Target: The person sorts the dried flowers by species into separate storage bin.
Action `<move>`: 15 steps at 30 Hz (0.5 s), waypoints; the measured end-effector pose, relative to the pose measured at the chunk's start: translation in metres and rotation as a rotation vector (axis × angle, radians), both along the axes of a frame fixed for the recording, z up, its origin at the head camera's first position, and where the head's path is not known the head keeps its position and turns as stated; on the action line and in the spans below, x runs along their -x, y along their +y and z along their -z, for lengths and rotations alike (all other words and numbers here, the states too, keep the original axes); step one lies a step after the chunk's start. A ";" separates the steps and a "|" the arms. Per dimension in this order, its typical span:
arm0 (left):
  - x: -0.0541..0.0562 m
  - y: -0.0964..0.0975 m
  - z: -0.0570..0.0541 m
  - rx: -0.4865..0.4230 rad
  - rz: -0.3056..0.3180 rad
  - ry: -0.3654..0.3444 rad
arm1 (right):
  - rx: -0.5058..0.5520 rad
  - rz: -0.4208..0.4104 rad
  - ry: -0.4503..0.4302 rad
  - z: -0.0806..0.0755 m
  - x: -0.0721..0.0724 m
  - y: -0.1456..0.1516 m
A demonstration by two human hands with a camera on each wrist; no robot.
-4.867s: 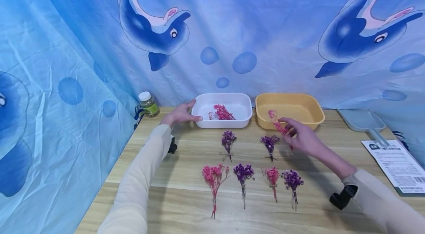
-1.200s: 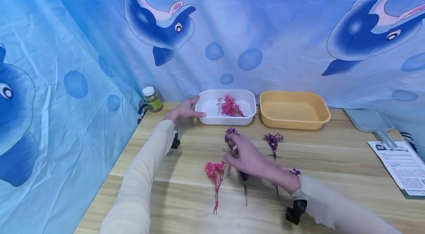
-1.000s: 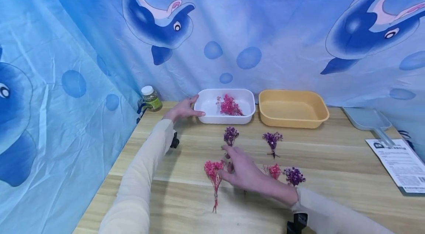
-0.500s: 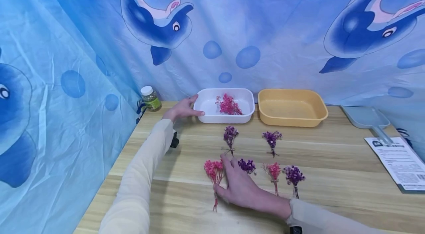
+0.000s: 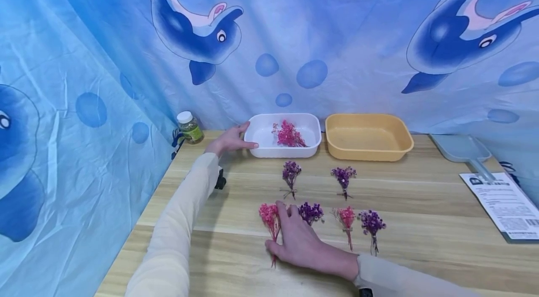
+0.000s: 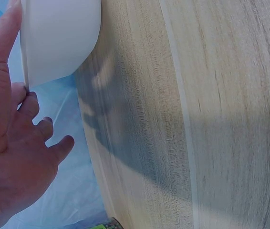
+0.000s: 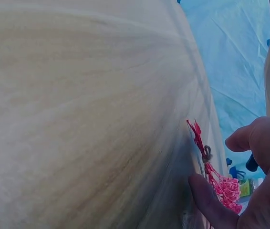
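My left hand (image 5: 229,141) holds the left end of a white plastic tub (image 5: 283,152), its thumb and fingers around the rim. Pink dried flowers (image 5: 289,134) lie in that tub. Over the front row of bunches, my right hand (image 5: 300,243) has its thumb and fingers spread about a tied pink dried-flower bunch (image 5: 268,214). In the right wrist view, the bunch's bound stems (image 7: 206,153) lie between thumb and finger, with a gap. Beside that hand is a purple bunch (image 5: 310,213), its stems hidden. Further right lie a small pink bunch (image 5: 347,216) and a purple one (image 5: 372,222).
Two more purple bunches, one left (image 5: 290,173) and one right (image 5: 344,175), lie in front of the tubs. A yellow tub (image 5: 368,154) stands right of the white one. At the edges are a lidded jar (image 5: 191,127), a grey dustpan (image 5: 463,148) and a printed sheet (image 5: 503,206).
My right hand has come from the yellow tub, holding a pink bunch at first, then past the back-left purple bunch to the front-left pink bunch. The white tub's pink pile looks fuller. The left hand stays.
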State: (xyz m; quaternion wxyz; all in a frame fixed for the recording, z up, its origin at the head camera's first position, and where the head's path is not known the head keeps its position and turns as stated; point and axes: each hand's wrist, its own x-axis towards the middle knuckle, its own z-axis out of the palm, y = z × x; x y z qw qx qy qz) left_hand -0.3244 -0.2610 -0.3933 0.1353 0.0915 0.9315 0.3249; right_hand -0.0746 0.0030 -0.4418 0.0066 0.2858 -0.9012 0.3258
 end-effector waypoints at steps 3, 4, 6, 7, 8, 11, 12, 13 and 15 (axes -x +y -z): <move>-0.001 0.000 0.000 -0.008 -0.001 -0.003 | -0.002 0.010 0.013 0.001 0.000 -0.003; -0.001 0.000 0.000 -0.011 0.001 -0.003 | -0.007 0.013 0.018 0.001 0.000 -0.004; -0.002 0.000 -0.001 -0.016 0.002 -0.004 | -0.021 0.018 0.024 0.002 0.000 -0.006; -0.002 0.000 -0.001 -0.019 0.001 -0.006 | -0.028 0.019 0.022 0.002 0.000 -0.007; -0.002 0.000 -0.001 -0.020 0.002 -0.005 | -0.034 0.021 0.020 0.003 0.000 -0.007; -0.002 0.000 -0.001 -0.023 0.004 0.001 | -0.046 0.022 -0.003 0.003 0.001 -0.009; -0.002 0.000 -0.001 -0.023 0.004 0.002 | -0.049 0.024 -0.014 0.003 0.001 -0.010; -0.002 0.000 0.000 -0.024 0.003 0.003 | -0.050 0.025 -0.025 0.003 0.001 -0.010; -0.002 0.000 0.001 -0.031 0.003 0.002 | -0.047 0.027 -0.054 0.004 0.001 -0.010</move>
